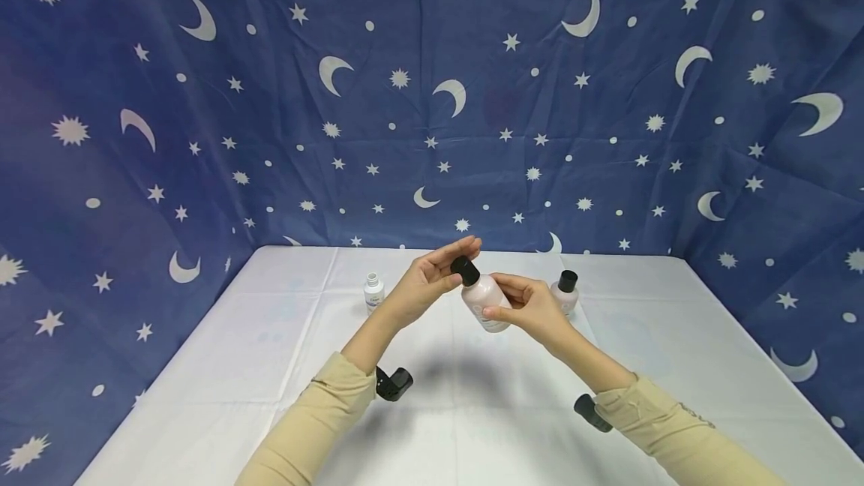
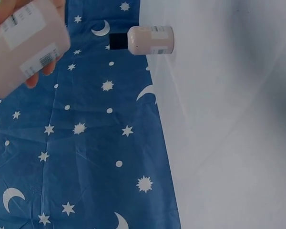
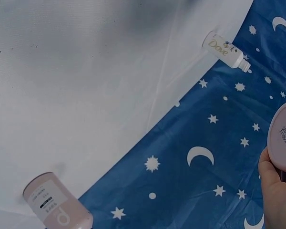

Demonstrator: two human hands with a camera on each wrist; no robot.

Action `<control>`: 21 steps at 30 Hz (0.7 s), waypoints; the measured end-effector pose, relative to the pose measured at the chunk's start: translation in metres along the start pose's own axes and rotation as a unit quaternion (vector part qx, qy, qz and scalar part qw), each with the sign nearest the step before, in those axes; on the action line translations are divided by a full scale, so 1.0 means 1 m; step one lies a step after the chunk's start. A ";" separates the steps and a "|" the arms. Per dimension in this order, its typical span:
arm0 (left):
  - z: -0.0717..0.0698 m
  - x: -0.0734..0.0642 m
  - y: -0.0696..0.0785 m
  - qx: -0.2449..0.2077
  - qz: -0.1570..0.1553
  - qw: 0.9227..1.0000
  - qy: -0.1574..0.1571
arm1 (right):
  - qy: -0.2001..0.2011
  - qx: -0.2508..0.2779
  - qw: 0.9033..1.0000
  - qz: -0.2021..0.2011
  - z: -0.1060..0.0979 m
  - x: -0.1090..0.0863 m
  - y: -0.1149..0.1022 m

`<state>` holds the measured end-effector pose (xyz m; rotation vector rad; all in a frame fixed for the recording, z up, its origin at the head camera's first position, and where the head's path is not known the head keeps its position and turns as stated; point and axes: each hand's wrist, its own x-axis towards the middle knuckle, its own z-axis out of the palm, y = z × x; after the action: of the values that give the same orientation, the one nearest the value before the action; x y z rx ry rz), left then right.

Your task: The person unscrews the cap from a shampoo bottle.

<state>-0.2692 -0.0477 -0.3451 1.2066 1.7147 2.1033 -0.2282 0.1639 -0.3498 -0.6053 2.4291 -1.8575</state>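
Note:
Above the table, my right hand [image 1: 536, 313] grips a pale pink bottle [image 1: 487, 300] by its body. The bottle is tilted, its black cap [image 1: 465, 270] pointing up and left. My left hand [image 1: 421, 283] has its thumb and fingers on either side of that cap. White labels with a barcode show on the held bottle [image 2: 31, 45] in the left wrist view. Its oval base [image 3: 284, 138] faces the right wrist camera, which shows only part of the right hand [image 3: 279, 200].
A second pink bottle [image 1: 565, 295] with a black cap stands behind my right hand. A small white Dove bottle [image 1: 374, 292] stands at the left, its neck uncapped. A white cloth [image 1: 283, 321] covers the table. A blue star-and-moon curtain [image 1: 432, 96] hangs behind it.

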 end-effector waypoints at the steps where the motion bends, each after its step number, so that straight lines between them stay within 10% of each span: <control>1: -0.001 0.000 0.001 -0.007 0.001 1.000 -0.009 | 0.000 0.000 1.000 0.000 0.000 0.000 0.000; 7: -0.002 -0.001 0.006 -0.015 -0.010 1.000 -0.025 | -0.001 0.004 1.000 -0.001 0.000 -0.001 -0.001; 21: 0.007 0.003 0.012 0.073 -0.052 0.989 0.116 | 0.000 0.006 1.000 0.011 -0.002 -0.002 -0.001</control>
<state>-0.2625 -0.0451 -0.3326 0.9120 2.0155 2.1586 -0.2264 0.1661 -0.3489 -0.5751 2.4132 -1.8631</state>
